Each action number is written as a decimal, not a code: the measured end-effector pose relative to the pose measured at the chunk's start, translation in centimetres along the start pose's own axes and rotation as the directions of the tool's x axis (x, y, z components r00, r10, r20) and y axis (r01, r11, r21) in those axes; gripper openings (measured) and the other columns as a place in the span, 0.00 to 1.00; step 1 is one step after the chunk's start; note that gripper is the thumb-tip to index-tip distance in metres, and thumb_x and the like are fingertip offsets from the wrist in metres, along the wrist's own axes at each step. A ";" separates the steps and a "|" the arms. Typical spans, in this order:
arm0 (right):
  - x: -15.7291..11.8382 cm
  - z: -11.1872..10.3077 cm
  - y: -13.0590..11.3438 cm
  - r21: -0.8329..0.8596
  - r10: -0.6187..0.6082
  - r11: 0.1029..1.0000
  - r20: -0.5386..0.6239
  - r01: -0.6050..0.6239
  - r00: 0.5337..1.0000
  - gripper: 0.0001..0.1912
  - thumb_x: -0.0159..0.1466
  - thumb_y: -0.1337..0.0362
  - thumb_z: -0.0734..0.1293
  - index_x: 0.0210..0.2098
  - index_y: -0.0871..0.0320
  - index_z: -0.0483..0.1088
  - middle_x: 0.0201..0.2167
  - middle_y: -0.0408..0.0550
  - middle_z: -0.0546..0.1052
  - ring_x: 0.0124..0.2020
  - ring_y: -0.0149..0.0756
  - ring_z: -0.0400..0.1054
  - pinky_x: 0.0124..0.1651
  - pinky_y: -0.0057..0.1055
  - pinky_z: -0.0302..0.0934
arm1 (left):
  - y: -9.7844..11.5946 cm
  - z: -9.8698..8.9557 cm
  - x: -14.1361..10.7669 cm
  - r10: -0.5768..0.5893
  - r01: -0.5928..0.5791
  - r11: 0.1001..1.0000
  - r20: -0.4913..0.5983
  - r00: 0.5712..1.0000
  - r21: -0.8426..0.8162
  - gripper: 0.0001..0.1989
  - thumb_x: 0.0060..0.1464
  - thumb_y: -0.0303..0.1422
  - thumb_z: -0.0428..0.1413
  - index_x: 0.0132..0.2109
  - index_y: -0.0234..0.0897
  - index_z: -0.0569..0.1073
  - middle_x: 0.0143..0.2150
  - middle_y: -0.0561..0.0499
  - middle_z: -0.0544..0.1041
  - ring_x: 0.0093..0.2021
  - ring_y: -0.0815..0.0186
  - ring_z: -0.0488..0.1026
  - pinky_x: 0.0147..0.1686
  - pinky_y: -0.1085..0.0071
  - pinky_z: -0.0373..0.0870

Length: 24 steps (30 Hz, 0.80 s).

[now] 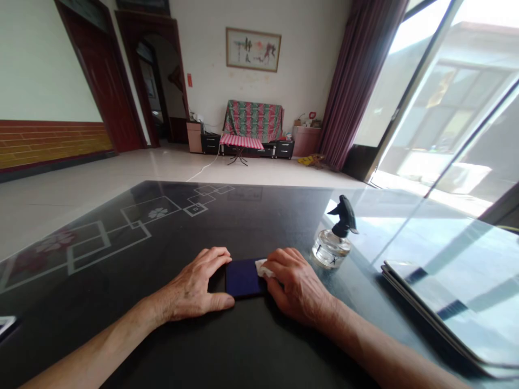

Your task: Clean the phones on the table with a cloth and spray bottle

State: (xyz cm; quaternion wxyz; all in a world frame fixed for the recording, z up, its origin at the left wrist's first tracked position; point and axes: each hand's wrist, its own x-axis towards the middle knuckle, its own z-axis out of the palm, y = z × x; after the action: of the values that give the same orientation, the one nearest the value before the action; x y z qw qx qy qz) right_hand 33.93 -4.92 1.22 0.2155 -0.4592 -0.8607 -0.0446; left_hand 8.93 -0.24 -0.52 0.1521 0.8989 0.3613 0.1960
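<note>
A flat, dark blue rectangle with a black edge, which looks like a phone (242, 279), lies on the dark glossy table. My left hand (197, 285) grips its left end, thumb at the near corner and fingertips at the far one. Over its right end, my right hand (295, 281) is closed on a crumpled white tissue (263, 268) pressed to the surface. That hand hides the right part of the rectangle and most of the tissue. Just beyond my right hand stands a clear spray bottle (331, 249) with a black trigger head, holding some clear liquid.
At the right, a flat shiny slab (454, 319) with a reflective top lies on the table (194, 346). The corner of a white-edged object (6, 325) shows at the far left. Across the floor is a small table with a pink striped cover (242, 141).
</note>
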 end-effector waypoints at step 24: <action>-5.3 -2.6 1.3 0.068 0.129 0.989 0.014 -0.130 0.992 0.11 0.66 0.68 0.57 0.39 0.56 0.71 0.38 0.50 0.71 0.39 0.37 0.66 0.45 0.35 0.62 | -0.1 0.3 0.0 0.023 -0.024 0.999 -0.046 0.999 -0.039 0.29 0.44 0.41 0.63 0.53 0.37 0.67 0.56 0.45 0.66 0.52 0.55 0.66 0.54 0.60 0.65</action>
State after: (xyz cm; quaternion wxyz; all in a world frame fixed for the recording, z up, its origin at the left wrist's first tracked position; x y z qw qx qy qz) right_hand 38.47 -8.98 1.18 0.2297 -0.5065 -0.8311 0.0015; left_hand 9.04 -0.17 -0.83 0.1595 0.8952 0.3501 0.2252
